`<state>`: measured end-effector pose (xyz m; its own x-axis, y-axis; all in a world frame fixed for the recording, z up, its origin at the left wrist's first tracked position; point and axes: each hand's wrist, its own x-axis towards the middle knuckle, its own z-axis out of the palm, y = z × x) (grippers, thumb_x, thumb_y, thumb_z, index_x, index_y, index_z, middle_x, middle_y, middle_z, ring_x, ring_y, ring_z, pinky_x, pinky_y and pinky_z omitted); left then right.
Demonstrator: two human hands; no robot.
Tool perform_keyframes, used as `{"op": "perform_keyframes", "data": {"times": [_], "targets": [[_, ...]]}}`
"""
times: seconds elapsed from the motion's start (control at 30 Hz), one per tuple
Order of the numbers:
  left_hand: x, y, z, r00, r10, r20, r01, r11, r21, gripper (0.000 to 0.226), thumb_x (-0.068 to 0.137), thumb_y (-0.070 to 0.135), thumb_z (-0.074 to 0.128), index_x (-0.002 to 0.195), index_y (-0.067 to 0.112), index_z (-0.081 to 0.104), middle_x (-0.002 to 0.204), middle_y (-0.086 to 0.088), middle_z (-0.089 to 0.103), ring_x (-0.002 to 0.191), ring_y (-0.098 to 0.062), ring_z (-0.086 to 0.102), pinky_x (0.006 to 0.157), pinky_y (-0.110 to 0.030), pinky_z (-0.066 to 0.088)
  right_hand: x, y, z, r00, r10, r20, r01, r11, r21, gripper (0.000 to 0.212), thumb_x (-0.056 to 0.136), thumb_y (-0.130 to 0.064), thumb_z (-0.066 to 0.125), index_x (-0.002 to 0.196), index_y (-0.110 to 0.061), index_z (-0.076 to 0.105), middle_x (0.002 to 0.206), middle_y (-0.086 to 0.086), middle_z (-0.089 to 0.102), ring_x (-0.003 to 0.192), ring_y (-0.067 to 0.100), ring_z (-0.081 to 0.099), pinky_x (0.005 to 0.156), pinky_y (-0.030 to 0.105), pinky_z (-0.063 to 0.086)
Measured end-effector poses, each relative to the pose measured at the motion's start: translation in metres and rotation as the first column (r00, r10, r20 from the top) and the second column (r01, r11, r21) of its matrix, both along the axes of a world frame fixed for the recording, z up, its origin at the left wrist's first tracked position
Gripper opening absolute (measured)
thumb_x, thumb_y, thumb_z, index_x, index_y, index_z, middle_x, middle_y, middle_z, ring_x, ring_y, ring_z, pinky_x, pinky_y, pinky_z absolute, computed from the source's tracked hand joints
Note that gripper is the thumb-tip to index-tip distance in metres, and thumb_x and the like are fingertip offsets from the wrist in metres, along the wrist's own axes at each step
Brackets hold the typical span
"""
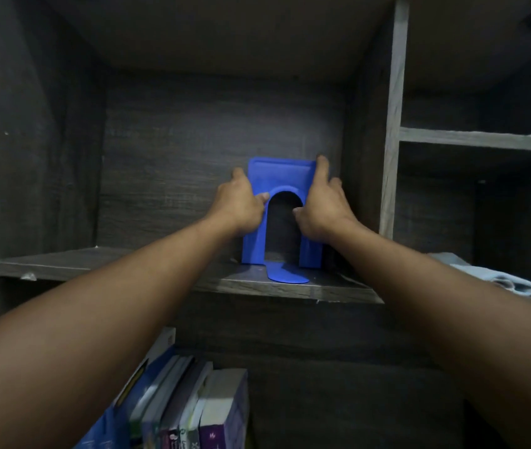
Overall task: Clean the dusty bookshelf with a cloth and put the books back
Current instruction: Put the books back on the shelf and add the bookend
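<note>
Head view: the left hand (241,204) and right hand (322,210) grip a blue bookend (282,176) with an arched cut-out by its two side edges, fingers curled behind it and thumbs on the front beside the arch. It stands upright on the dark wood-grain shelf board (112,264), near the compartment's right wall. A pale blue cloth (500,278) lies crumpled in the neighbouring right compartment. A row of paperback books (199,406) stands below.
</note>
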<state>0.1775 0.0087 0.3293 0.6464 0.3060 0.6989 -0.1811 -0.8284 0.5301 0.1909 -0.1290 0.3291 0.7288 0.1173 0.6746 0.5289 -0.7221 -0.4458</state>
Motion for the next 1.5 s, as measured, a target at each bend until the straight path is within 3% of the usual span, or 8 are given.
{"op": "perform_keyframes", "data": {"times": [0.2,0.37,0.47,0.67,0.87,1.17,1.33,1.5], "targets": [[0.009,0.007,0.000,0.997,-0.076,0.011,0.077,0.989,-0.123,0.029,0.098,0.022,0.055,0.119,0.002,0.056,0.120,-0.017,0.062,0.109,-0.033,0.059,0.087,-0.036,0.046,0.002,0.001,-0.003,0.999,0.015,0.037,-0.021,0.986,0.166,0.086,0.091,-0.003,0.058,0.157,-0.019,0.004,0.147,0.016,0.033,0.126,0.032,0.046,0.088,0.030,0.038],[0.001,0.014,0.003,0.974,-0.208,0.085,0.223,0.938,-0.264,0.007,0.096,0.014,0.058,0.098,0.007,0.060,0.091,-0.011,0.060,0.096,-0.032,0.064,0.084,-0.040,0.054,-0.003,0.000,-0.001,0.994,0.077,0.078,-0.093,0.971,0.219,0.084,0.090,-0.002,0.060,0.156,-0.022,0.012,0.144,0.014,0.039,0.129,0.031,0.046,0.100,0.034,0.040],[-0.011,0.017,0.005,0.954,-0.282,0.098,0.299,0.897,-0.325,0.004,0.097,0.012,0.057,0.093,0.013,0.057,0.091,-0.013,0.061,0.093,-0.032,0.066,0.083,-0.054,0.056,-0.008,0.000,0.003,0.986,0.120,0.117,-0.146,0.958,0.248,0.079,0.090,-0.002,0.061,0.154,-0.024,0.018,0.143,0.013,0.042,0.129,0.029,0.046,0.102,0.035,0.040],[-0.036,0.019,0.009,0.921,-0.366,0.132,0.388,0.837,-0.386,0.003,0.098,0.014,0.055,0.099,0.013,0.058,0.095,-0.011,0.063,0.085,-0.023,0.061,0.082,-0.054,0.054,-0.024,-0.006,0.007,0.961,0.228,0.158,-0.273,0.879,0.392,0.072,0.088,-0.006,0.068,0.147,-0.031,0.035,0.133,0.005,0.052,0.109,0.017,0.054,0.094,0.030,0.047],[-0.060,0.016,0.010,0.900,-0.420,0.117,0.431,0.816,-0.385,0.010,0.099,0.014,0.055,0.089,0.016,0.057,0.091,-0.010,0.063,0.079,-0.023,0.061,0.078,-0.051,0.056,-0.044,-0.016,0.004,0.940,0.301,0.160,-0.340,0.802,0.491,0.069,0.087,-0.007,0.072,0.142,-0.035,0.043,0.116,-0.005,0.053,0.100,0.014,0.057,0.096,0.037,0.052],[-0.102,0.004,0.003,0.876,-0.474,0.093,0.471,0.796,-0.381,0.010,0.099,0.013,0.054,0.089,0.014,0.057,0.094,-0.012,0.067,0.084,-0.025,0.067,0.077,-0.047,0.058,-0.083,-0.038,-0.004,0.896,0.409,0.173,-0.432,0.709,0.558,0.063,0.088,-0.002,0.068,0.137,-0.036,0.048,0.110,0.009,0.062,0.085,0.014,0.065,0.068,0.026,0.058],[-0.130,-0.004,-0.003,0.855,-0.511,0.083,0.503,0.782,-0.368,0.007,0.100,0.012,0.052,0.093,0.012,0.056,0.097,-0.017,0.070,0.087,-0.032,0.072,0.076,-0.048,0.058,-0.110,-0.052,-0.010,0.836,0.520,0.176,-0.502,0.594,0.629,0.059,0.089,0.005,0.064,0.135,-0.031,0.051,0.106,0.016,0.065,0.073,0.016,0.072,0.065,0.035,0.062],[-0.161,-0.014,-0.006,0.820,-0.564,0.093,0.557,0.752,-0.352,0.005,0.100,0.010,0.050,0.097,0.010,0.053,0.084,-0.011,0.069,0.071,-0.023,0.073,0.057,-0.034,0.058,-0.136,-0.066,-0.015,0.795,0.572,0.201,-0.546,0.531,0.648,0.059,0.090,0.006,0.062,0.136,-0.030,0.051,0.109,0.013,0.066,0.090,0.026,0.073,0.071,0.044,0.062]]}}
